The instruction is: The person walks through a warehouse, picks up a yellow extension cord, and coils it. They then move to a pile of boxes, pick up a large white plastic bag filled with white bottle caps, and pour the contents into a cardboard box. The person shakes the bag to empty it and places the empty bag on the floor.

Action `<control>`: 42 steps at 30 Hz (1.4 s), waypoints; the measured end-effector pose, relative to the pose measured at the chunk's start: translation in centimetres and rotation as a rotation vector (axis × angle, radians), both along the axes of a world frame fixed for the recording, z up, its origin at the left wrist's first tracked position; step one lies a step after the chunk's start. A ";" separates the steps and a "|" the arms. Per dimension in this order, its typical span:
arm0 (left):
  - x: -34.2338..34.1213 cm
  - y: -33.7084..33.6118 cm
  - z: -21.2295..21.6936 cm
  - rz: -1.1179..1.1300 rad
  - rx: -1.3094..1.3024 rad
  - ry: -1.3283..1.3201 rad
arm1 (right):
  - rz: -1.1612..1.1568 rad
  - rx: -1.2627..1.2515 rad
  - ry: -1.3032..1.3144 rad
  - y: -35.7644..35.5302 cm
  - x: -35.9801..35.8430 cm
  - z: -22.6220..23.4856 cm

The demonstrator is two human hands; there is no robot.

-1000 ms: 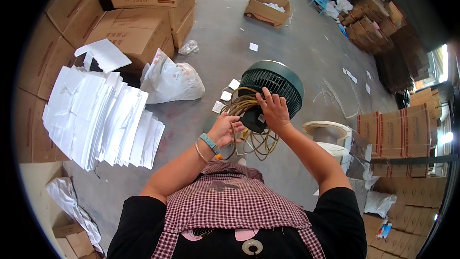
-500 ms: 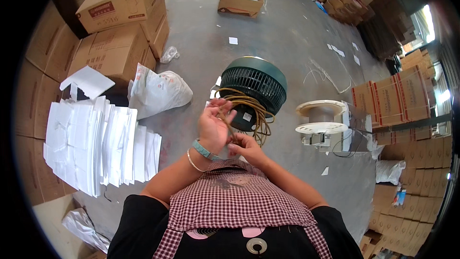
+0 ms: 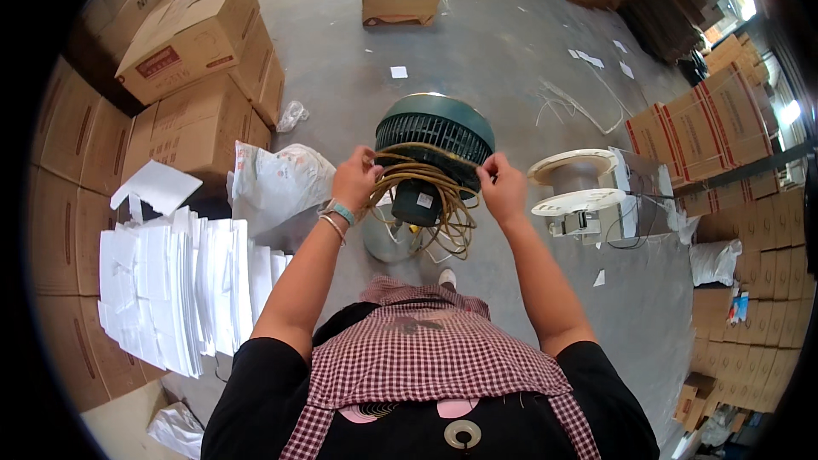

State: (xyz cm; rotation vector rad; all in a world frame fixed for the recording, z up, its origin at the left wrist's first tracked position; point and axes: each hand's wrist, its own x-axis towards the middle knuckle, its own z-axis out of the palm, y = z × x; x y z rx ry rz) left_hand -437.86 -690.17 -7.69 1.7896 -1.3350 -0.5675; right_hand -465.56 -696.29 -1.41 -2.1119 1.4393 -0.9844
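A dark green floor fan [image 3: 434, 119] stands in front of me, its motor housing [image 3: 416, 204] facing me above a round grey base [image 3: 388, 243]. Loops of yellow-brown power cord [image 3: 460, 234] hang around the housing. My left hand [image 3: 356, 179], with a watch and a bangle at the wrist, is closed on the cord at the fan's left side. On the other side my right hand [image 3: 505, 187] pinches the same cord between thumb and fingers. One length of it arcs between both hands across the back of the fan.
White foam sheets [image 3: 179, 290] are stacked at left, beside a stuffed white bag [image 3: 285, 187] and cardboard boxes [image 3: 187, 60]. To the right stand a wire spool [image 3: 578, 200] and strapped cartons [image 3: 699, 136]. An open carton [image 3: 399, 8] sits farther ahead.
My hands were close together near my apron with a piece of cord. They have spread apart and moved out to both sides of the fan, stretching cord between them.
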 end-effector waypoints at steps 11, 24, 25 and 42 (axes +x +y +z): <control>-2.3 -0.4 -5.2 0.112 -0.019 -0.052 | 0.035 -0.283 0.130 1.6 -0.6 -6.3; -0.4 0.8 -3.2 0.566 -0.154 0.675 | 0.492 0.822 -0.945 -3.1 -15.2 -6.5; -1.6 1.1 -1.1 0.559 -0.317 0.847 | 0.581 1.146 -1.311 -5.2 -18.4 -5.9; -39.7 -33.5 14.1 -0.530 -0.013 1.907 | 0.761 0.959 -1.451 -32.5 -33.5 5.5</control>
